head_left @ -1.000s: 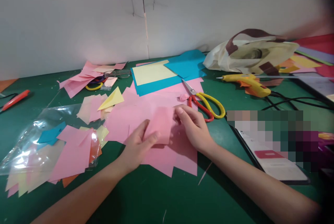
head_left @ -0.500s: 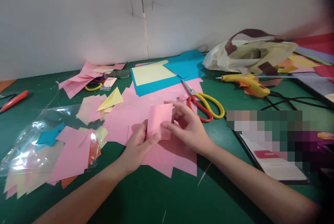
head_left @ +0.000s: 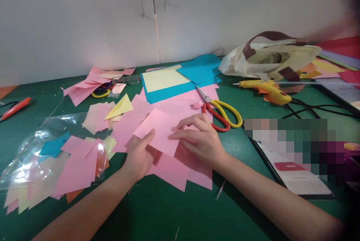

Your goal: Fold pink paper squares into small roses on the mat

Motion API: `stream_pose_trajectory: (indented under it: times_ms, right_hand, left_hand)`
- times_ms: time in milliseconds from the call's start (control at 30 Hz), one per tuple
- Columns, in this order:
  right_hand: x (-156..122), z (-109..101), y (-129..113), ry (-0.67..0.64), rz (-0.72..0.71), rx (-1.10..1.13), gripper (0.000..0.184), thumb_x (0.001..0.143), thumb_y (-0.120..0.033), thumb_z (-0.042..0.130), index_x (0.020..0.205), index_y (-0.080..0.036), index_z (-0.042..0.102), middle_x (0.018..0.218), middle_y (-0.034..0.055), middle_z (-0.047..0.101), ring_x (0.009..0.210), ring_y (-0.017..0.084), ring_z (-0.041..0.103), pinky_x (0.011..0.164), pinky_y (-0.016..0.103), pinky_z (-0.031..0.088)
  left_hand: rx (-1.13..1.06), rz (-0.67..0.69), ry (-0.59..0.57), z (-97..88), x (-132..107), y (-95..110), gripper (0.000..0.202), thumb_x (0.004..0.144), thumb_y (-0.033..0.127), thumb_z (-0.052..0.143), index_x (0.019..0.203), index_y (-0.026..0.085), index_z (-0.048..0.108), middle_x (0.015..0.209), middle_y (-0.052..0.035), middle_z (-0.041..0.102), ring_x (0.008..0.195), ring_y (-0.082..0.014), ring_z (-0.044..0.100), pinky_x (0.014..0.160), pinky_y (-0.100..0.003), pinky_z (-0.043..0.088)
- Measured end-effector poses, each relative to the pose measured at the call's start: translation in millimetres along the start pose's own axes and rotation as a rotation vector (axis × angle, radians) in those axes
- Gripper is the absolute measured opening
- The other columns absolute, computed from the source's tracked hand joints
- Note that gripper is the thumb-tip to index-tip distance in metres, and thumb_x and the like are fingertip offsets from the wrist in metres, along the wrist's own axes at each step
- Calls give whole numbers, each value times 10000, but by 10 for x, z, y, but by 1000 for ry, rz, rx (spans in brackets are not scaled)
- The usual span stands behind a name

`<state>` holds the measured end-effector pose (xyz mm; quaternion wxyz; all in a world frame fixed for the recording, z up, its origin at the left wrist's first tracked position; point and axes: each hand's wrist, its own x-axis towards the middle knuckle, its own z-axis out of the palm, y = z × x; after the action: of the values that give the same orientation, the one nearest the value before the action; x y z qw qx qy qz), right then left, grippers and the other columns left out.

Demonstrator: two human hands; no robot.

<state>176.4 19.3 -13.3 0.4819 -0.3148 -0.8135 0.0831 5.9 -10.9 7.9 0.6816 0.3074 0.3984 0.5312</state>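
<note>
My left hand (head_left: 140,160) pinches one pink square (head_left: 157,128); my right hand (head_left: 204,139), half-curled, meets its edge, grip I cannot tell. Scissors (head_left: 208,101) lie just beyond it.

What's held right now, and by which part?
Pink square, held at its lower-left edge by the left hand. The right hand has its fingers at the right side; can't tell if they grip.

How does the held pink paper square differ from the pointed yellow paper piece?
The pink paper square is in the left hand; the pointed yellow paper piece lies among paper scraps. The pink paper square is four-cornered; the pointed yellow paper piece tapers. Both are paper.
</note>
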Motion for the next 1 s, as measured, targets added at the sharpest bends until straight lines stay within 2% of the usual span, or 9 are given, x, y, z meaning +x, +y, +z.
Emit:
stream_pose_trajectory:
  times_ms: [100, 167, 333, 467, 567, 667, 733, 867, 1000]
  right_hand:
    - [0, 10, 4, -111, -33, 19, 61, 829, -267, 642, 844, -257, 700, 780, 0, 687, 765, 180, 540, 705, 361, 388]
    - [10, 0, -10, -143, 2, 60, 74, 831, -292, 638, 834, -236, 687, 788, 8, 693, 767, 181, 547, 707, 357, 392]
    - [37, -35, -44, -60, 186, 149, 125, 828, -239, 610, 711, -198, 625, 950, 65, 640, 931, 203, 566, 839, 378, 428]
    - [34, -26, -29, -13, 345, 248, 138, 834, -239, 584, 707, -185, 586, 1188, 101, 547, 1132, 230, 516, 957, 392, 394]
    - [29, -8, -15, 7, 480, 345, 149, 846, -271, 577, 722, -190, 573, 1047, 83, 626, 968, 195, 594, 838, 345, 455]
    - [27, 3, -15, 13, 549, 382, 137, 846, -280, 581, 742, -192, 573, 804, 34, 654, 742, 150, 598, 673, 290, 458]
    - [27, 5, -20, 45, 529, 353, 127, 836, -263, 592, 735, -188, 573, 770, 24, 643, 710, 139, 578, 648, 278, 446]
    - [29, 2, -29, 110, 475, 302, 123, 826, -245, 600, 720, -186, 574, 736, 16, 623, 689, 133, 555, 643, 276, 443]
    - [20, 1, -34, 112, 509, 327, 62, 814, -251, 611, 819, -191, 599, 766, 19, 612, 681, 133, 542, 641, 282, 454]
  left_hand:
    - [-78, -57, 49, 1, 31, 25, 538, 866, 254, 521, 1384, 231, 375, 1198, -89, 635, 1137, -277, 567, 965, -452, 449]
    - [-116, -81, 55, -12, 38, 44, 534, 877, 200, 482, 1395, 236, 356, 1205, -83, 632, 1127, -262, 576, 964, -444, 453]
    - [-119, -74, -22, -56, 24, 42, 568, 851, 131, 459, 1392, 270, 359, 1169, -71, 649, 1095, -254, 599, 960, -462, 450]
    - [-75, -37, -86, -60, 15, 8, 438, 855, 188, 495, 1281, 286, 509, 1215, -68, 623, 1081, -272, 601, 903, -471, 492]
    - [6, 6, -103, -51, 13, -10, 335, 849, 324, 562, 1172, 246, 609, 1263, -84, 592, 1101, -281, 582, 877, -422, 519]
    - [65, 31, -154, -69, 4, -25, 472, 758, 386, 680, 1204, 258, 590, 1289, -90, 580, 1143, -292, 557, 909, -410, 509]
    - [112, 46, -161, -94, -10, -36, 533, 730, 357, 716, 1235, 275, 567, 1313, -84, 564, 1156, -287, 553, 919, -397, 511]
    - [299, 110, -68, -105, -45, -35, 508, 740, 321, 706, 1230, 281, 578, 1343, -76, 540, 1118, -278, 589, 811, -343, 577]
    - [562, 226, 115, -47, -48, -2, 362, 729, 285, 710, 1085, 227, 681, 1185, -66, 662, 1113, -242, 601, 833, -297, 573]
